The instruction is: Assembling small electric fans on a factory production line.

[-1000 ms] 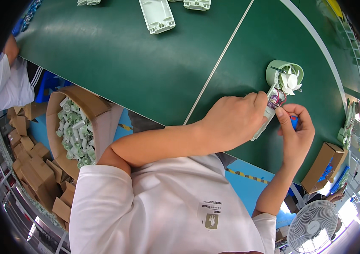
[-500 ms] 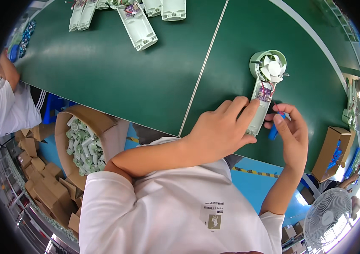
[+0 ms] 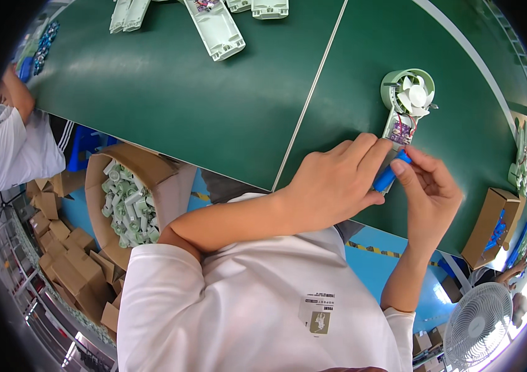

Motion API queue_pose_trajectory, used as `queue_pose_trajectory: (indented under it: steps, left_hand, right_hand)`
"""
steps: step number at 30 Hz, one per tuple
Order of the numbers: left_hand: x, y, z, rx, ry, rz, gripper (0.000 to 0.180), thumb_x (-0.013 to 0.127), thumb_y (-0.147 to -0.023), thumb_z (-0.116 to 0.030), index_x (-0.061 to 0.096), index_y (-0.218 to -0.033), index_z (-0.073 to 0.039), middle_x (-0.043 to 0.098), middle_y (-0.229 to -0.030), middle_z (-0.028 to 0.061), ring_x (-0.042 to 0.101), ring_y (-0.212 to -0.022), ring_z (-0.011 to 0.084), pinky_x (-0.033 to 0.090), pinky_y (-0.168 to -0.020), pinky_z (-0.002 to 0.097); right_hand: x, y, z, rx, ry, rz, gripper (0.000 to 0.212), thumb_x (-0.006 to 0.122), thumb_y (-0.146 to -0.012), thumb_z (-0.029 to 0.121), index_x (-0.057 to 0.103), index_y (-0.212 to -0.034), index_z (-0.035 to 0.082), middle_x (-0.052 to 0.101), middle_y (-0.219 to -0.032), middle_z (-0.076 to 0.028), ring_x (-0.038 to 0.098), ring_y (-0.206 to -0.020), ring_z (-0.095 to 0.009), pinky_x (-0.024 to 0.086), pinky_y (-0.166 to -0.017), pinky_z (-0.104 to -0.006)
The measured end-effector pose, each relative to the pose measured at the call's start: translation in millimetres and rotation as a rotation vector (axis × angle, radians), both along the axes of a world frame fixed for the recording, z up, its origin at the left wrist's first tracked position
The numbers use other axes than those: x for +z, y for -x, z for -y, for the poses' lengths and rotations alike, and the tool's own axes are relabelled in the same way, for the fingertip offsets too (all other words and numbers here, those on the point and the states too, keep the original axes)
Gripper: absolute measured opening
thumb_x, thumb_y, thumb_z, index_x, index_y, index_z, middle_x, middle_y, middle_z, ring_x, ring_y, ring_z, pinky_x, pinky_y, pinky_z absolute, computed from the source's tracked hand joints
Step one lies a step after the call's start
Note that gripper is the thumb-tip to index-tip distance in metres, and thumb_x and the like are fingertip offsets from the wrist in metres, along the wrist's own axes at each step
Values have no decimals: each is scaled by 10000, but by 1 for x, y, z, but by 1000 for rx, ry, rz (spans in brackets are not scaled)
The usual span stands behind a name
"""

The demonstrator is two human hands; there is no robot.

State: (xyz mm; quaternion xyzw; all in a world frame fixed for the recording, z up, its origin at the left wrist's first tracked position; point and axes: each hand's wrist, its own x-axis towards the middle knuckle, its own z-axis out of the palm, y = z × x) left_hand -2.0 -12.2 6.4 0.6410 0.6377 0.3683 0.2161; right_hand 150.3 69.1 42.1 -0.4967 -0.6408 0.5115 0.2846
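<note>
A pale green handheld fan [image 3: 399,136] lies on the green table, its handle toward me. The handle shell is open, showing a purple circuit board [image 3: 401,131] with red wires, and white blades [image 3: 416,96] sit in the round head. My left hand [image 3: 338,177] grips the lower handle, index finger and thumb along its left side and lower end. Between the thumb and fingertips of my right hand [image 3: 430,186] is a blue cylindrical battery [image 3: 386,178], slanted over the handle's lower part. Whether the battery touches the shell is hard to tell.
More pale green handle shells [image 3: 217,34] lie at the far edge. A carton of green parts [image 3: 128,204] stands left, below the table. At right are an open box with blue items [image 3: 492,229] and a floor fan [image 3: 477,322]. Another person [image 3: 21,142] is at far left.
My right hand has brought the battery from beside the handle to over its lower part, and tilted it. My left hand stays at the handle. The whole view has shifted slightly.
</note>
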Motion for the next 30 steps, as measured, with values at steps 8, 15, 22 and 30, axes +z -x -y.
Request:
queue_pose_trajectory:
  steps: [8,15,22,30]
  left_hand:
    - [2,0,-3,16,21,46,764,860,-651,-296,478,-1273,-73,573,-1103,68,664,-887,225,516,-569,300]
    - [-1,1,-1,-9,45,92,756,861,-673,-279,448,-1270,-68,577,-1097,82,657,-891,250,523,-588,323]
    - [19,55,-40,-137,477,548,592,779,-845,-345,545,-1242,26,658,-920,76,575,-648,121,461,-553,268]
    - [14,38,-90,-121,652,704,341,693,-936,-333,687,-933,8,510,-569,-43,403,-436,20,263,-374,226]
  right_hand:
    - [4,14,-4,137,-375,381,210,746,-837,-29,702,-1040,-59,642,-862,-40,591,-732,-67,489,-679,-198]
    - [-12,10,3,-62,-37,125,538,765,-833,15,522,-1313,11,563,-775,9,501,-617,-22,358,-489,-158]
    - [-21,14,3,-34,-32,22,543,761,-849,38,524,-1338,12,514,-734,30,456,-562,-4,314,-450,-155]
    - [-13,-3,-9,73,-84,77,335,739,-849,1,633,-1165,30,486,-751,52,436,-627,-2,359,-545,-163]
